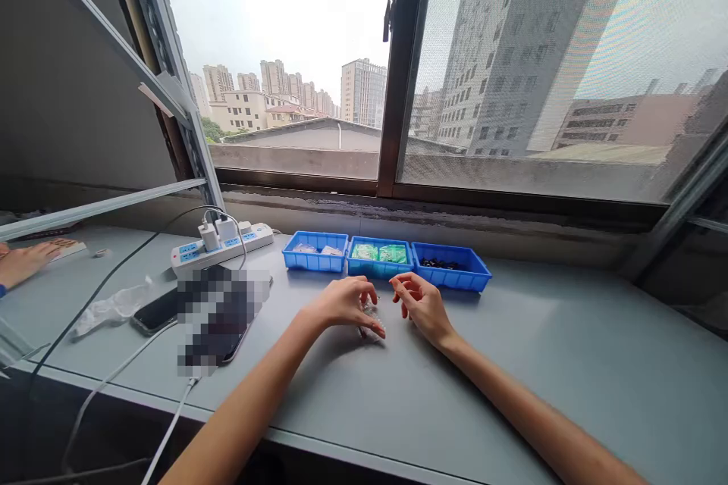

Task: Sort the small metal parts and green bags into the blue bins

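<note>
My left hand [348,303] is curled around a small clear, crinkled plastic packet [373,318], just above the grey table. Its thumb and fingers close on the packet from the left; what is inside is too small to tell. To the right, apart from the packet, my right hand [422,305] has its thumb and fingertips drawn together in a pinch. Whatever they hold, if anything, cannot be made out. Behind both hands stand three blue bins: the left bin [315,262] with pale packets, the middle bin [378,268] with green-and-white packets, the right bin [463,280] with small black pieces.
Left on the table [512,394] lie a phone [153,311], a larger blurred-out device [239,345] with a white cable, and crumpled plastic [114,306]. A power strip [262,236] with plugs sits behind them. Another person's hand [26,264] is at the far left. A window borders the back.
</note>
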Available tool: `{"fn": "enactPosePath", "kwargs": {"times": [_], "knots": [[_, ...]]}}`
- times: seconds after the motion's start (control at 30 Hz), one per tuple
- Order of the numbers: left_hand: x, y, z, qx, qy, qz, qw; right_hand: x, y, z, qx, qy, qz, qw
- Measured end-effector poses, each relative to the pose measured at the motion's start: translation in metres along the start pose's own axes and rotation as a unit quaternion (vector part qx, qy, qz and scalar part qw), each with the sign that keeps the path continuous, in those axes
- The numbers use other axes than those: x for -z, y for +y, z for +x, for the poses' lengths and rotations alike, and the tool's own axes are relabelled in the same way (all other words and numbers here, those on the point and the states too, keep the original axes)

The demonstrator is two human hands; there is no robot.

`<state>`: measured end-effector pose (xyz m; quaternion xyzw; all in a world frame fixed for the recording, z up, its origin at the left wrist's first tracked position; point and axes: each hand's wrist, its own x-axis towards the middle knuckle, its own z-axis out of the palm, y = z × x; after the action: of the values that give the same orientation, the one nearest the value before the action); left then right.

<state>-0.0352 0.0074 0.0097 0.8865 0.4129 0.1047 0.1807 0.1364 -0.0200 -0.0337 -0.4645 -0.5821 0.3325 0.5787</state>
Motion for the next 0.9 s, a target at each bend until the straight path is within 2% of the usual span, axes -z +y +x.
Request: {"fn": "enactPosePath", "kwargs": {"times": [0.23, 0.43, 0.7, 0.9], "knots": [[0.002, 0.002, 0.002, 0.030, -0.085, -0.010, 0.996, 0.000, -0.002, -0.001, -0.006, -0.020, -0.017, 1.000], [0.003, 0.003, 0.001, 0.039, -0.079, -0.025, 0.996, 0.002, -0.002, -0.002, 0.013, -0.033, -0.049, 0.998], [0.003, -0.008, 0.002, 0.031, -0.096, -0.082, 0.991, 0.003, 0.003, -0.001, 0.054, -0.031, -0.068, 0.996], [0.008, 0.002, -0.001, 0.033, -0.041, 0.009, 0.999, 0.003, 0.005, -0.001, 0.078, -0.015, -0.066, 0.995]]}}
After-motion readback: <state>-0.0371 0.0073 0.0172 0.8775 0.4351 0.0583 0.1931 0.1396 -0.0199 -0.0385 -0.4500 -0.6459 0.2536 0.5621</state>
